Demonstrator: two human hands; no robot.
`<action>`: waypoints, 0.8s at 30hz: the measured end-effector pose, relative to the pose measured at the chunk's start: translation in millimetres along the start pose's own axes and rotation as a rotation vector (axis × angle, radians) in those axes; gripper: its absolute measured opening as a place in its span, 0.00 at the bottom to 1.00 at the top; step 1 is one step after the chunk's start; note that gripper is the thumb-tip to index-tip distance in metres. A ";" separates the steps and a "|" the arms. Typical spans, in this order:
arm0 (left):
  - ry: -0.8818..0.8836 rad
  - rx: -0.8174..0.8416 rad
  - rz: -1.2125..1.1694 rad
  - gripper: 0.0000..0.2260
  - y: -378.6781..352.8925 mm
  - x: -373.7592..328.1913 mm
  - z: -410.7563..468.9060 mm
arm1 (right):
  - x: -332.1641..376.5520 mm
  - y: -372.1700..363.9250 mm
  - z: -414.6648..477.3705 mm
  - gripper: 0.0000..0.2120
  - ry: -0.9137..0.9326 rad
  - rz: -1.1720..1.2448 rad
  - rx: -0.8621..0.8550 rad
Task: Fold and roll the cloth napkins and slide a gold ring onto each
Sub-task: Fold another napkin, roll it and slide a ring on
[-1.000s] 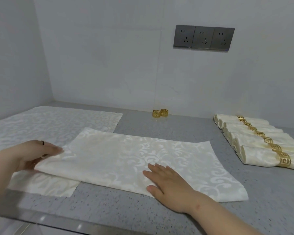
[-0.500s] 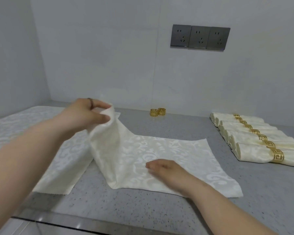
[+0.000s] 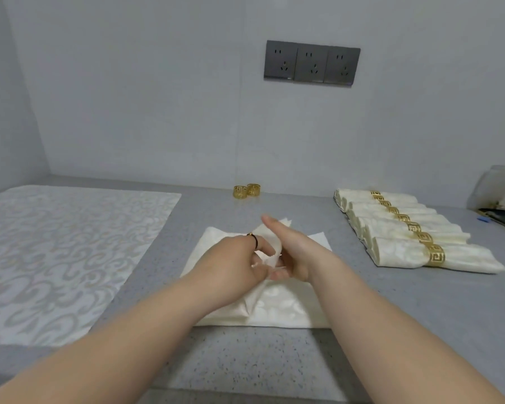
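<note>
A cream napkin point(image 3: 277, 312) is seen lying folded on the grey bench point(image 3: 245, 363). A raised flap of it is pinched by the left hand point(image 3: 231, 266), and the right hand point(image 3: 299, 249) is set edge-on against that flap, fingers straight. Two loose gold rings point(image 3: 247, 190) are stood near the back wall. A row of rolled napkins point(image 3: 397, 249), each ringed, is laid at the right, and a patterned cloth point(image 3: 56, 252) is spread flat at the left.

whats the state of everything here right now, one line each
napkin: partly folded, one fold lifted
left hand: pinches the lifted fold
right hand: fingers straight, against the fold
loose gold rings: two, side by side, on no napkin
rolled napkins: in a row, each ringed
flat cloth: spread flat at left
sockets: nothing plugged in
</note>
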State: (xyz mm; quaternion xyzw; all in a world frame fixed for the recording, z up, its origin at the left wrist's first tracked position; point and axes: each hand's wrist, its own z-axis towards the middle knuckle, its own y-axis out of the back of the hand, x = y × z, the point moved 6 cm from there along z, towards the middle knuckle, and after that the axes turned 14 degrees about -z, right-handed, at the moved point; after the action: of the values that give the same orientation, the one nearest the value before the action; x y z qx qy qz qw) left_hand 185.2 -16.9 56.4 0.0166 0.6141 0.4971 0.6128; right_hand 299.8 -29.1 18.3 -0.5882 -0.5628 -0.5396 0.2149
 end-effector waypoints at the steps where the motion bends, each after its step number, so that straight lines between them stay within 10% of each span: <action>1: -0.004 0.023 -0.045 0.12 -2.2 1.5 -3.8 | -0.3 1.6 0.8 0.18 0.008 -0.046 -0.026; 8: -0.074 -0.018 -0.209 0.09 7.4 25.8 -14.6 | -4.4 44.9 6.8 0.16 0.034 -0.216 -0.219; 13: 0.017 0.031 -0.049 0.58 -2.0 70.5 -12.8 | -16.3 76.5 0.4 0.13 0.023 -0.276 -0.245; 24: -0.032 0.235 0.236 0.60 -31.4 60.1 -16.5 | -68.4 99.7 1.7 0.15 -0.051 -0.143 -0.271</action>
State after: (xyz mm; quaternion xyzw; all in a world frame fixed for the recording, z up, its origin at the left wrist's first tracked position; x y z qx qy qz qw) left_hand 176.1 -4.7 -11.8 0.1680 0.6518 0.4902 0.5538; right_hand 404.4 -84.4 -6.8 -0.5839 -0.5304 -0.6094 0.0801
